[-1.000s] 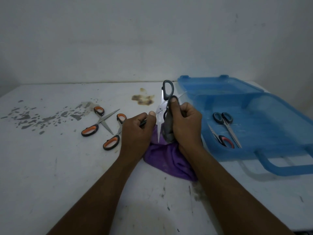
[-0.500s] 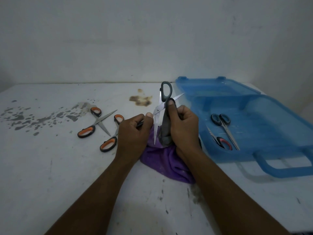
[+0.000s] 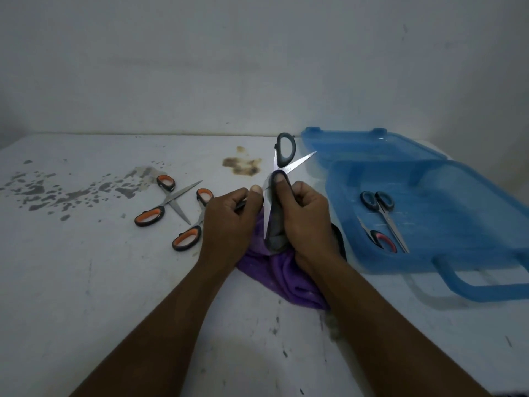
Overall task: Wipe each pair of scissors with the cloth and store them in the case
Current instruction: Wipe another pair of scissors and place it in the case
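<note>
A bare pale wall backs a white desk (image 3: 86, 282), spattered grey at the left and marked by a brown stain (image 3: 243, 167) near the back.

The blue case (image 3: 429, 265) lies open at the right, and two pairs (image 3: 383, 213) are already inside it. In front of the person, a purple cloth (image 3: 289, 279) is bunched on the desk under the hands.

The left hand (image 3: 229, 224) has its fingers curled round what looks like the lower handle of the grey scissors (image 3: 286, 149). The right hand (image 3: 306, 222) pinches a grey fold against the downward blade, thumb up by the pivot. The fold seems to be part of the cloth.

The grey scissors are held above the cloth, gaping wide. One loop stands up and the free blade points toward the case.

Two orange pairs (image 3: 166, 207) wait on the desk at the left, one crossing the other's reach, both untouched by the look of it.

The danger I'd watch is that thumb. If the left hand squeezes its handle, the blades close right where the thumb sits. The bare lower tip also points down between the two palms, so a slip of the fold along the steel could run skin onto the edge.
</note>
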